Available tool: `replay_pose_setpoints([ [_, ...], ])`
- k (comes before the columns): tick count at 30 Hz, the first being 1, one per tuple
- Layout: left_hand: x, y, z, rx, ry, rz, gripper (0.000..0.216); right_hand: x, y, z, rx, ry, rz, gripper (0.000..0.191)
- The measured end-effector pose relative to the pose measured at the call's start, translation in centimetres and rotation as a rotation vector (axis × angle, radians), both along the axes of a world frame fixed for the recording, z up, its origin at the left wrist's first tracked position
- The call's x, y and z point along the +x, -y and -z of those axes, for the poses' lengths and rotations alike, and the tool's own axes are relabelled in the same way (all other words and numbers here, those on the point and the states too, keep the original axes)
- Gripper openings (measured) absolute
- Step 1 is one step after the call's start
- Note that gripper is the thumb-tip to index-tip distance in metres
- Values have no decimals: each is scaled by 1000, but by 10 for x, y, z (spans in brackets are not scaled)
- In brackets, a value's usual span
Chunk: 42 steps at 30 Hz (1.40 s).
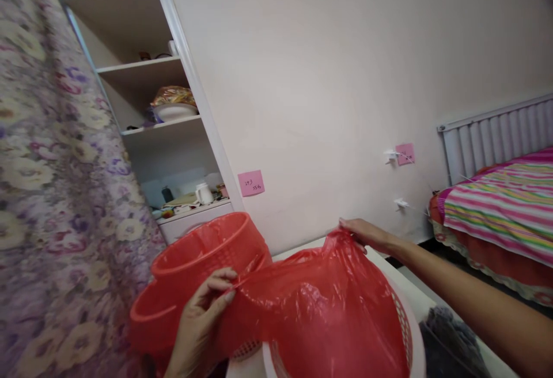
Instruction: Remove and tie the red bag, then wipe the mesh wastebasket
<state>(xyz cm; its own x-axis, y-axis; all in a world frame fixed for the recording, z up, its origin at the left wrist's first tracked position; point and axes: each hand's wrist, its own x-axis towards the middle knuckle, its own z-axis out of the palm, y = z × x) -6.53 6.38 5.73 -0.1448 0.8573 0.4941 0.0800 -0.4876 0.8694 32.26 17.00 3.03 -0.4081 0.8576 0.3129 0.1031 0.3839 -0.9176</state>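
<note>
red plastic bag (319, 303): thin, glossy, crinkled, stretched taut | left hand (203, 314), right hand (367, 234): both hands pinch its edges

i see a plain pale pink wall (328, 78) with two pink sticky notes (251, 183). a white built-in shelf alcove (147, 95) stands at left beside a purple floral curtain (47, 182). at right, a striped bedspread (501, 205) lies below a white ribbed headboard (492, 136).

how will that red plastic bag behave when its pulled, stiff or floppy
The red plastic bag looks thin and floppy: it creases and sags between the left hand and right hand. It is probably very light, as pinched fingertips carry it. Its glossy film may be slippery and could tear against the white basket rim.
</note>
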Motion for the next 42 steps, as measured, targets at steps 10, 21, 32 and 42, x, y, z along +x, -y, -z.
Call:
replay_pose_setpoints([
  [10,-43,12,10,-28,-139,-86,24,65,61,-34,231,-22,97,47],
  [21,-23,56,-10,-203,-429,-25,41,77,22,-30,242,252,390,45],
  [32,-6,38,-8,-84,-809,-164,47,2,20,-59,124,468,-212,16],
  [42,17,17,-29,204,-804,-268,21,45,31,-78,376,133,289,27],
])
